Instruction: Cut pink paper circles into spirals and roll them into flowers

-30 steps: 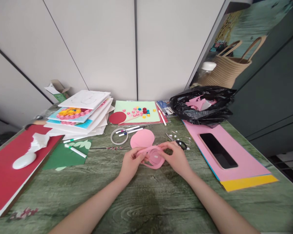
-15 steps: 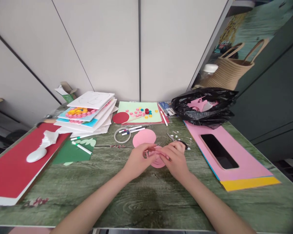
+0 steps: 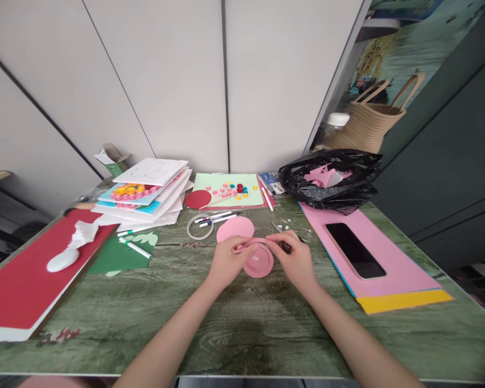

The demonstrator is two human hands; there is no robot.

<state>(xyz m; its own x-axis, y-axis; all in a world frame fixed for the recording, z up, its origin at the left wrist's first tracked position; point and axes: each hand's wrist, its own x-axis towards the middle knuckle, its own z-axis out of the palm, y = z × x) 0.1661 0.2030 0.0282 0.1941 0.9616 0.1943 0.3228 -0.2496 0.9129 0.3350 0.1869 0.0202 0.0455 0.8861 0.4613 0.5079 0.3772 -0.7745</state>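
Observation:
Between my two hands stretches a curved pink paper strip (image 3: 258, 240). My left hand (image 3: 229, 260) is closed in a pinch on its left part, and the fingertips of my right hand (image 3: 294, 257) are closed at its right end. Just below lies a round pink paper piece (image 3: 268, 269) with curved cut lines and a small white patch in its middle; whether the strip is joined to it I cannot tell. A plain pink paper circle (image 3: 235, 227) lies behind my left hand. Scissors (image 3: 276, 227) lie partly hidden behind my right hand.
Markers (image 3: 218, 217) and a tape roll (image 3: 200, 227) lie behind my left hand. Paper balls (image 3: 240, 188) sit on a pale green sheet (image 3: 202, 183). At right are a phone (image 3: 355, 250) on pink sheets (image 3: 404, 269) and a black bag (image 3: 331, 196); stacked crafts (image 3: 151, 172) stand left.
My hands have moved apart, and more of the pink strip and the round piece below shows. The view has shifted slightly.

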